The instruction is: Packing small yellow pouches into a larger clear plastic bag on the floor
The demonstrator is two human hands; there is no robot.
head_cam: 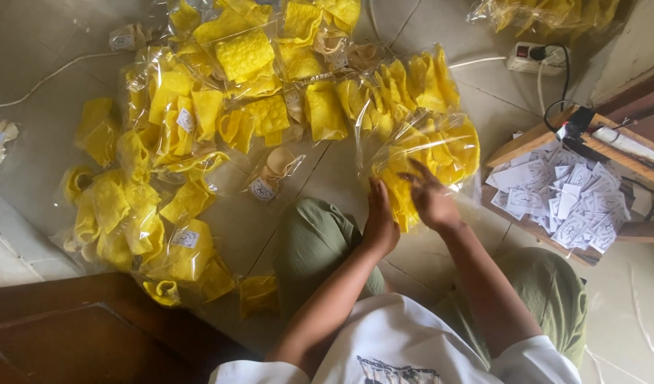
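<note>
My left hand (pixel 379 220) and my right hand (pixel 431 199) both rest on a clear plastic bag of yellow crackers (pixel 441 153) that lies on the tiled floor in front of my knees. The left hand presses the bag's near left edge with flat fingers. The right hand lies on the bag's near side, its fingers spread over the plastic. Whether either hand grips the plastic is hard to tell. Many more sealed bags of yellow crackers (pixel 199 121) are heaped to the left and beyond.
A wooden tray (pixel 530 142) holding several small white paper labels (pixel 565 199) stands at the right. A white power strip (pixel 530 57) with cables lies at the far right. A dark wooden panel (pixel 78 334) sits at the near left. My knees (pixel 313 235) are bent under me.
</note>
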